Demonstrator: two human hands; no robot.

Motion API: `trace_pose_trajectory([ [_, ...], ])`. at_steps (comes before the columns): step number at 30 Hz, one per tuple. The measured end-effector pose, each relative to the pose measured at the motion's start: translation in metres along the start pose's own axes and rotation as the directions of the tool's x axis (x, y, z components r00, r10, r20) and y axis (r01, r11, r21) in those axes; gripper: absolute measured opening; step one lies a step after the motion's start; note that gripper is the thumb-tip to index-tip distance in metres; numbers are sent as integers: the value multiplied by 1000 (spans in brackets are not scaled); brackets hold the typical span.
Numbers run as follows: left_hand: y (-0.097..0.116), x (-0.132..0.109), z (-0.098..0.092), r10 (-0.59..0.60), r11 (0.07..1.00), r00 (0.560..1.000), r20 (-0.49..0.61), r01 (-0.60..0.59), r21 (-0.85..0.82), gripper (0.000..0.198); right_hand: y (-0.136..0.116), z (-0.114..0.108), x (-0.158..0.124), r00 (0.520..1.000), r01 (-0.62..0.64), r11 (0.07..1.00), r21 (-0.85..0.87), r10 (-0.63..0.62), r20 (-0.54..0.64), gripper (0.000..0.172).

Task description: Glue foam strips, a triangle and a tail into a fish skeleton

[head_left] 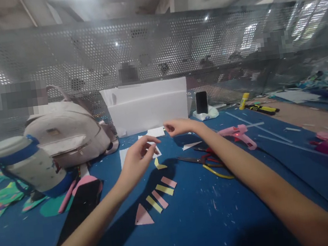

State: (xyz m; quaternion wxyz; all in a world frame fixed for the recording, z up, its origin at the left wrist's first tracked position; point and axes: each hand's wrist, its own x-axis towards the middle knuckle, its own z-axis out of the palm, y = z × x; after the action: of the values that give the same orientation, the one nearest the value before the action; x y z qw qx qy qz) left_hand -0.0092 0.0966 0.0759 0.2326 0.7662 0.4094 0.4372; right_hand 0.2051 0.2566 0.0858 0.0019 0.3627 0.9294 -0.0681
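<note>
My left hand (138, 155) hovers with loosely bent, parted fingers above a piece of white paper (157, 151); nothing shows in its grasp. Beyond and to the right, my right hand (179, 126) has its fingers curled together beside a small white stack of paper (155, 132). Whatever those fingertips hold, if anything, is too small to name. Below the left hand lies a bent yellow paper piece (160, 164). Closer to me, pink and yellow strips (160, 199) fan out beside a pink triangle (143, 215). Scissors (198, 160) lie under my right forearm, partly covered by it.
A pink glue gun (238, 133) lies to the right, its cord trailing forward. White boards (150, 110) stand at the back near a propped phone (201, 102). Leftward are a backpack (66, 131), a tumbler (28, 165) and a dark flat device (83, 208). A glue stick (244, 101) stands far right.
</note>
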Motion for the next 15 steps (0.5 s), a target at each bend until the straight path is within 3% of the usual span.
trace_pose_trajectory([
  [3,-24,14,-2,-6,998,1000,-31,8,58,28,-7,-3,-3,1000,5,999,39,-5,-2,30],
  [7,-42,35,5,90,977,996,0,-89,192,34,-14,-12,-10,999,31,997,69,-28,-44,28],
  [15,-46,89,18,133,904,986,104,-164,396,27,-10,-20,-17,985,50,993,105,-32,-168,28],
])
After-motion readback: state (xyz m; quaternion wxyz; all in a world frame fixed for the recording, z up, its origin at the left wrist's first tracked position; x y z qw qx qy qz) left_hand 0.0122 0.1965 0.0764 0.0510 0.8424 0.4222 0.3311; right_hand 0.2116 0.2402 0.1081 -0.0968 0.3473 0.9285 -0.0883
